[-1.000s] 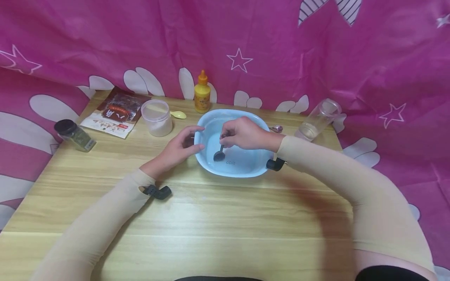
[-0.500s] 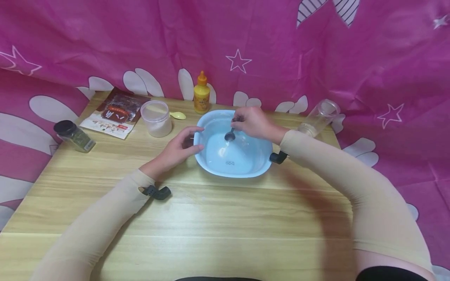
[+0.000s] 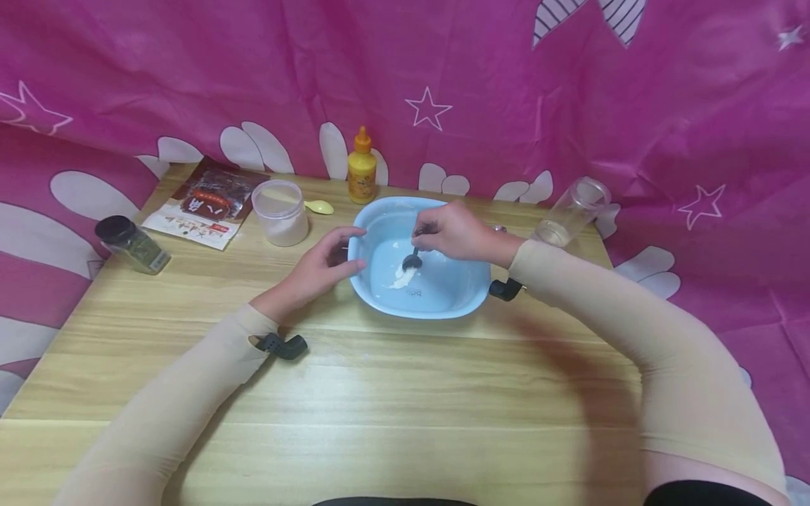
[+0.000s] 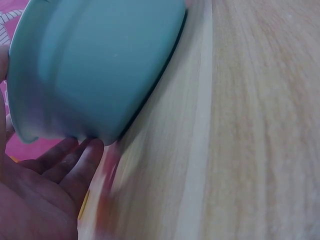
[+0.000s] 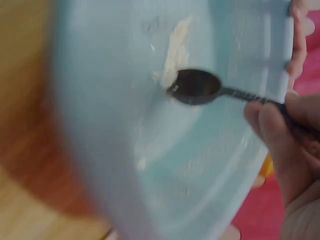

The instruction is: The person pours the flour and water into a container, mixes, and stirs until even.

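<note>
A light blue plastic basin (image 3: 443,295) sits on the wooden table. My left hand (image 3: 325,263) holds its left rim, with the thumb over the edge and several fingers (image 4: 82,165) against the outer wall in the left wrist view. Between thumb and fingers my right hand (image 3: 452,230) pinches the handle of a small dark spoon (image 5: 197,86). The spoon's bowl is low inside the basin, beside a pale streak (image 5: 177,47) of powder or paste on the bottom. Smaller pale specks lie around that streak.
Left of the basin stand a clear tub (image 3: 281,214) of white contents, a yellow spoon (image 3: 319,207), a brown-and-white packet (image 3: 205,202) and a black-capped jar (image 3: 134,244). A yellow bottle (image 3: 362,169) is behind it. On the right are a clear cup (image 3: 572,211) and another spoon's tip (image 3: 500,229).
My right hand first lifts the spoon up and back, then lowers it into the basin again, and a white streak now shows on the bottom. The left hand keeps its place on the rim.
</note>
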A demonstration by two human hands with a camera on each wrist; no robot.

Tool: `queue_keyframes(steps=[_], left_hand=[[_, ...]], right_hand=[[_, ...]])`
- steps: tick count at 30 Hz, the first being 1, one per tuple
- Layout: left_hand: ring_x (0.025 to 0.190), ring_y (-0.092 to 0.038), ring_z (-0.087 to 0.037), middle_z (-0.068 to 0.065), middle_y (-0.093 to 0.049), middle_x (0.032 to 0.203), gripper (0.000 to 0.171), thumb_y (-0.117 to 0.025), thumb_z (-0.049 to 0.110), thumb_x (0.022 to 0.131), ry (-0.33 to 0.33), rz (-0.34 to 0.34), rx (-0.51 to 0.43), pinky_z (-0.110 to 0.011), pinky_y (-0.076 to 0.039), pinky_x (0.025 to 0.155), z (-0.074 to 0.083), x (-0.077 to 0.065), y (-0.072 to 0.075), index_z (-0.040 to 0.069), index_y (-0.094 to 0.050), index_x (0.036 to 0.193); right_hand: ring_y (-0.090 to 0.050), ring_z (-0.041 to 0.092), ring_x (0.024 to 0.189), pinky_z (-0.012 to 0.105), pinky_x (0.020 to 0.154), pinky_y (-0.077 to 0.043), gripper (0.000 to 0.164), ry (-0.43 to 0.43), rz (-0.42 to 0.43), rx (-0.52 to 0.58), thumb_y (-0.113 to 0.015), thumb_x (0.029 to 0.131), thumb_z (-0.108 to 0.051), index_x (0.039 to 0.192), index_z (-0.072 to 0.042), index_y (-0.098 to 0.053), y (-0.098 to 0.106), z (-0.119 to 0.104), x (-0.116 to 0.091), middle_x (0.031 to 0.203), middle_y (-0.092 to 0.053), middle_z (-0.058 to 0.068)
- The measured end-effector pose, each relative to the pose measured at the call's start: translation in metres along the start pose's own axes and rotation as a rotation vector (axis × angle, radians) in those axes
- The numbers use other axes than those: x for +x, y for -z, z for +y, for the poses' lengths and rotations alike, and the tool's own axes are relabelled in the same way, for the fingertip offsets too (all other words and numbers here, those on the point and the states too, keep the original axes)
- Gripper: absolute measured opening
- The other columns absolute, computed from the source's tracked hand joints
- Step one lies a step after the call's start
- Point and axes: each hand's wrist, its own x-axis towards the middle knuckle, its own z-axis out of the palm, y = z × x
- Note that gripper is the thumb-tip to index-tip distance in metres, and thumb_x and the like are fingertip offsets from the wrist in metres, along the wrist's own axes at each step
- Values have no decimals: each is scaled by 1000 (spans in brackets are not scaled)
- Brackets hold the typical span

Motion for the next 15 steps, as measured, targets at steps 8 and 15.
queue_keyframes(steps=[8,15], left_hand=[[138,-62,-40,-17,-57,157,60,-76,17,106,10,-6,3,-58,-50,120,1,2,1,15,-52,161],[138,-62,-41,-19,-57,156,61,-75,15,107,13,-1,3,-55,-51,119,0,1,-1,14,-50,163]], right_hand=[[-77,10,82,35,73,-59,8,-49,-91,36,-84,100,-13,93,-15,-80,8,-1,-13,89,-81,-6],[-76,9,84,32,72,-56,5,-54,-51,98,-84,101,-17,97,-15,-82,-3,-7,0,87,-81,-8]])
